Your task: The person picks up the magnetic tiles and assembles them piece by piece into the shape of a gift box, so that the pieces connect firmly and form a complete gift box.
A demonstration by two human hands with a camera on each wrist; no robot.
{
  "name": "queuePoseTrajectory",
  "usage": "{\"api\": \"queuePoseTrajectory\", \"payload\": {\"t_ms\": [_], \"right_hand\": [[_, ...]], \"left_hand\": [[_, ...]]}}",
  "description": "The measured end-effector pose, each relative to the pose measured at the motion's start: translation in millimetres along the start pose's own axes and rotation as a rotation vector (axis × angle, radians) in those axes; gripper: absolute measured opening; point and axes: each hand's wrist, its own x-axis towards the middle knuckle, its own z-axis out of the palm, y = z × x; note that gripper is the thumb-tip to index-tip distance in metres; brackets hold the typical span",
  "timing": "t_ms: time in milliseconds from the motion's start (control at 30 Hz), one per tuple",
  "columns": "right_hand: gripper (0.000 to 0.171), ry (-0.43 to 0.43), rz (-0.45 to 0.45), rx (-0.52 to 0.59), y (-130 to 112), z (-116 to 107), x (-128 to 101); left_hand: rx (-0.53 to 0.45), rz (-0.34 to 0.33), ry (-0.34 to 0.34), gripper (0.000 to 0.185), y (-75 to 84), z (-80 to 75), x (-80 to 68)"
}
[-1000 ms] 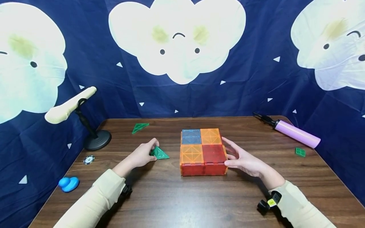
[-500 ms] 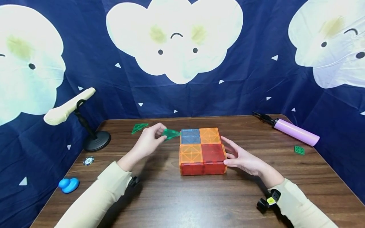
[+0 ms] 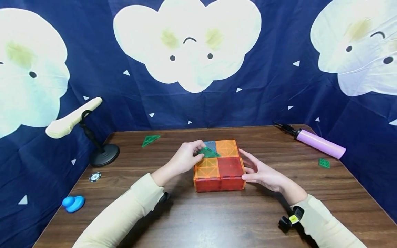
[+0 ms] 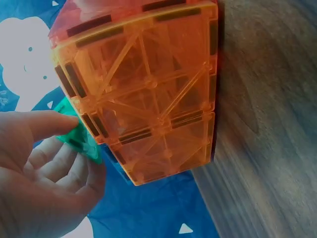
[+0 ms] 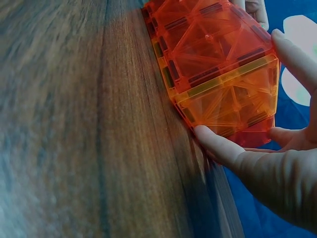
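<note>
**Green triangle held over a tile box**

The left hand point(image 3: 183, 160) reaches in from the left with the forearm low over the tabletop point(image 3: 198, 220), its thumb and curled fingers point(image 4: 54, 163) pinching a green triangle tile point(image 3: 208, 152). The tile lies over the far left part of the box top, covering much of the blue panel there; whether it rests on the panel or hovers just above is hard to tell. The right hand point(image 3: 263, 174) lies against the box's right side, fingers straight and spread, the thumb pressing the near right corner.

The tile box point(image 3: 219, 165) sits mid-tabletop: a low, square block of translucent panels, orange on top at near left and far right, red at near right, with red front walls.
</note>
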Motion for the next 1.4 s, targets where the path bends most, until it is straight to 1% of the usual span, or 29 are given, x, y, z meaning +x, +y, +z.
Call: {"api": "queuePoseTrajectory", "payload": {"t_ms": [167, 233, 300, 367, 433, 500, 533, 600, 633, 700, 767, 800, 833, 867, 933, 1033, 1133, 1200, 1267, 1333, 1400], "right_hand": [[0.1, 0.002, 0.003, -0.007, -1, 1, -1], [0.1, 0.003, 0.005, -0.007, -1, 1, -1], [0.1, 0.002, 0.006, -0.006, -1, 0, -1], [0.099, 0.0, 0.003, -0.007, 0, 0, 0], [0.099, 0.003, 0.002, -0.007, 0, 0, 0], [0.099, 0.008, 0.0, -0.01, 1, -1, 0], [0.099, 0.008, -0.002, -0.013, 1, -1, 0], [0.099, 0.01, -0.003, -0.018, 1, -1, 0], [0.098, 0.01, -0.005, -0.021, 1, -1, 0], [0.098, 0.006, -0.011, -0.03, 1, -1, 1], [0.097, 0.004, -0.014, -0.033, 1, -1, 1], [0.097, 0.001, -0.016, -0.034, 1, -1, 1], [0.097, 0.001, -0.015, -0.035, 1, -1, 0], [0.097, 0.002, -0.012, -0.036, 1, -1, 0], [0.097, 0.006, -0.007, -0.033, 1, -1, 0], [0.098, 0.01, -0.003, -0.034, 1, -1, 1], [0.098, 0.007, -0.006, -0.036, 1, 0, 0], [0.098, 0.004, -0.007, -0.038, 1, -1, 0], [0.098, 0.007, -0.003, -0.036, 1, -1, 0], [0.098, 0.009, 0.0, -0.038, 1, -1, 0], [0.098, 0.011, 0.006, -0.04, 0, -1, 0]], "left_hand": [[-0.035, 0.011, -0.034, 0.02, -2.6, -3.8, -1.5], [-0.059, 0.0, -0.037, 0.019, -5.9, -7.6, -0.7], [-0.067, -0.029, -0.016, 0.02, -13.1, -13.5, 0.9], [-0.046, -0.079, 0.024, 0.024, -25.9, -22.1, 3.2], [0.008, -0.138, 0.063, 0.031, -45.2, -33.5, 5.4], [0.102, -0.191, 0.086, 0.038, -72.0, -46.0, 7.2], [0.148, -0.218, 0.091, 0.04, -86.9, -52.0, 7.1], [0.245, -0.271, 0.077, 0.044, -116.9, -63.4, 4.4], [0.29, -0.305, 0.06, 0.045, -131.5, -68.2, 2.4], [0.363, -0.383, -0.008, 0.05, -154.5, -76.7, -3.1], [0.404, -0.465, -0.096, 0.054, -169.0, -82.8, -9.1], [0.422, -0.496, -0.139, 0.057, -172.9, -84.3, -11.6], [0.435, -0.519, -0.176, 0.059, -174.5, -84.7, -13.8], [0.45, -0.528, -0.204, 0.06, -173.9, -84.4, -15.9], [0.472, -0.524, -0.228, 0.062, -169.3, -80.9, -19.4], [0.496, -0.454, -0.229, 0.061, -155.2, -72.2, -25.6], [0.484, -0.382, -0.248, 0.06, -137.3, -62.8, -32.7], [0.464, -0.351, -0.275, 0.06, -124.7, -57.4, -37.1], [0.454, -0.344, -0.3, 0.06, -114.6, -53.9, -40.0], [0.462, -0.348, -0.285, 0.057, -110.7, -52.1, -40.8], [0.493, -0.358, -0.242, 0.052, -112.6, -52.9, -39.3]]}}
